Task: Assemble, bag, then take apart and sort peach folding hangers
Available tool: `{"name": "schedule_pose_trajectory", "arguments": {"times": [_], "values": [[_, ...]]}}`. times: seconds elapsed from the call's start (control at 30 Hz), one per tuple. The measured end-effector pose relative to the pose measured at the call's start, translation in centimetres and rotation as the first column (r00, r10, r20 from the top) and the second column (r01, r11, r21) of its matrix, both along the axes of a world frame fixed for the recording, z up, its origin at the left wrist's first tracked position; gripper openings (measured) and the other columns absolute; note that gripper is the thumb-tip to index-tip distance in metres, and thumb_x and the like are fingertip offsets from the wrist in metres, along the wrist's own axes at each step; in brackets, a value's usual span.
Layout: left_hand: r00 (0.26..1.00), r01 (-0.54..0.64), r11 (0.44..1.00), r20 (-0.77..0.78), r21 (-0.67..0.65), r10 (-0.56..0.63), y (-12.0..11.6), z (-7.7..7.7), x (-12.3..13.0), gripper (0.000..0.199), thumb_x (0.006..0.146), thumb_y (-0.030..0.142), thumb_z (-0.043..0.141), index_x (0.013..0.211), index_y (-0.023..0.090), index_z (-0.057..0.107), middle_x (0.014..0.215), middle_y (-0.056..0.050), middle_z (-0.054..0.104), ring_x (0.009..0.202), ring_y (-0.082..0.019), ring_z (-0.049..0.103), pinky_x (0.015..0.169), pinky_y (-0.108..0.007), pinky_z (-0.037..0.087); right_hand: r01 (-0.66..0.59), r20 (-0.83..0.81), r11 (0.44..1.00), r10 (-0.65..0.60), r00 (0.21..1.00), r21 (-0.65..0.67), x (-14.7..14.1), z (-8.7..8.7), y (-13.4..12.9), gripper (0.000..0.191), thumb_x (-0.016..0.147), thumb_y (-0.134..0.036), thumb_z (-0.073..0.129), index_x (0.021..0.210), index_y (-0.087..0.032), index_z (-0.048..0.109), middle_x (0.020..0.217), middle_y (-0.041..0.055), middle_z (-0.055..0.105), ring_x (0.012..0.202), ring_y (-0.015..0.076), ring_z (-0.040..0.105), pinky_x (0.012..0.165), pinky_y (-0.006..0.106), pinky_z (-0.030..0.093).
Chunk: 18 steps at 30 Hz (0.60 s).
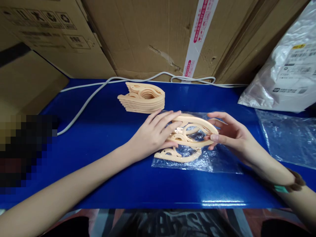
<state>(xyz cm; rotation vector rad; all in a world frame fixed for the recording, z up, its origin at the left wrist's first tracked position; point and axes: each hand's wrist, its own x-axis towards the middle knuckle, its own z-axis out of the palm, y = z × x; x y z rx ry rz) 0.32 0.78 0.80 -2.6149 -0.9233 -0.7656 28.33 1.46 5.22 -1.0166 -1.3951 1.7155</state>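
Note:
Both of my hands hold a beige curved plastic piece (195, 143) with a ring in its middle. My left hand (158, 133) grips its left end, fingers over the top edge and thumb below. At the right tip, my right hand (228, 133) pinches it between thumb and fingers. Under it, another beige piece (182, 159) lies on a clear plastic bag (222, 163); whether it is inside the bag I cannot tell. Behind my left hand, a neat stack of similar beige pieces (144, 100) rests on the blue table (111, 187).
Cardboard boxes (148, 33) stand along the back. A white cable (86, 102) runs along the table's rear and left. At the right are a white plastic parcel bag (286, 72) and another clear bag (291, 138). The far left is pixelated.

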Motion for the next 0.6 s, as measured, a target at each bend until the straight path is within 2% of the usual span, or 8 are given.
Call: {"name": "schedule_pose_trajectory", "arguments": {"times": [0.07, 0.17, 0.3, 0.37, 0.43, 0.5, 0.6], "values": [[0.999, 0.017, 0.999, -0.029, 0.045, -0.016, 0.0, 0.3, 0.0, 0.059, 0.099, 0.054, 0.060, 0.135, 0.007, 0.055, 0.142, -0.023, 0.063, 0.130, -0.034, 0.062, 0.111, -0.050, 0.046, 0.004, -0.012, 1.000, -0.004, 1.000, -0.013, 0.1, 0.1, 0.0, 0.045, 0.083, -0.024, 0.083, 0.122, -0.034, 0.064, 0.105, -0.0005, 0.071, 0.084, 0.0155, 0.072, 0.059, 0.024, 0.063], [0.999, 0.040, 0.997, -0.014, 0.069, -0.039, -0.3, 0.8, 0.0, 0.045, 0.100, 0.044, 0.063, 0.127, 0.009, 0.057, 0.138, -0.021, 0.067, 0.122, -0.031, 0.068, 0.107, -0.047, 0.049, 0.018, 0.008, 1.000, -0.018, 1.000, 0.002, 0.2, 0.2, 0.0, 0.047, 0.082, -0.026, 0.084, 0.123, -0.035, 0.064, 0.102, -0.0001, 0.070, 0.084, 0.0172, 0.072, 0.057, 0.026, 0.063], [0.998, 0.041, 0.994, 0.049, 0.102, -0.046, -0.6, 1.4, 0.0, 0.038, 0.093, 0.035, 0.069, 0.120, 0.010, 0.057, 0.129, -0.019, 0.073, 0.109, -0.029, 0.072, 0.093, -0.041, 0.054, 0.009, 0.081, 0.998, -0.014, 0.997, 0.061, 0.3, 0.1, -0.1, 0.048, 0.083, -0.032, 0.083, 0.126, -0.036, 0.061, 0.104, 0.0018, 0.071, 0.082, 0.0196, 0.073, 0.057, 0.030, 0.063], [0.997, 0.039, 0.991, 0.065, 0.126, -0.047, -0.7, 1.5, -0.1, 0.039, 0.091, 0.037, 0.069, 0.118, 0.012, 0.057, 0.126, -0.019, 0.075, 0.106, -0.029, 0.073, 0.088, -0.040, 0.054, -0.021, 0.125, 0.992, 0.005, 0.992, 0.122, 0.4, 0.0, -0.2, 0.046, 0.087, -0.035, 0.079, 0.128, -0.036, 0.060, 0.109, 0.0025, 0.072, 0.085, 0.0198, 0.073, 0.063, 0.032, 0.064], [0.995, 0.043, 0.992, 0.088, 0.120, -0.054, -0.8, 1.5, -0.2, 0.038, 0.089, 0.038, 0.067, 0.116, 0.014, 0.056, 0.124, -0.017, 0.076, 0.105, -0.028, 0.074, 0.086, -0.039, 0.054, -0.069, 0.218, 0.963, 0.011, 0.976, 0.259, 0.5, 0.0, -0.3, 0.045, 0.091, -0.035, 0.076, 0.133, -0.037, 0.058, 0.116, 0.0024, 0.071, 0.098, 0.0203, 0.073, 0.078, 0.034, 0.066], [0.991, 0.057, 0.994, 0.114, 0.093, -0.067, -0.8, 1.3, -0.2, 0.037, 0.088, 0.039, 0.066, 0.115, 0.016, 0.055, 0.122, -0.016, 0.077, 0.103, -0.027, 0.075, 0.086, -0.038, 0.055, -0.169, 0.361, 0.876, -0.007, 0.932, 0.452, 0.7, -0.1, -0.4, 0.053, 0.091, -0.036, 0.076, 0.140, -0.038, 0.055, 0.131, 0.0032, 0.067, 0.118, 0.0224, 0.068, 0.097, 0.038, 0.061], [0.984, 0.097, 0.993, 0.147, 0.059, -0.105, -0.8, 1.2, -0.1, 0.040, 0.086, 0.041, 0.068, 0.115, 0.016, 0.055, 0.120, -0.016, 0.078, 0.101, -0.026, 0.075, 0.084, -0.037, 0.055, -0.397, 0.558, 0.642, -0.058, 0.828, 0.656, 0.7, -0.3, -0.6, 0.071, 0.090, -0.038, 0.077, 0.153, -0.035, 0.044, 0.150, 0.0088, 0.053, 0.139, 0.0275, 0.053, 0.113, 0.045, 0.051]]}}
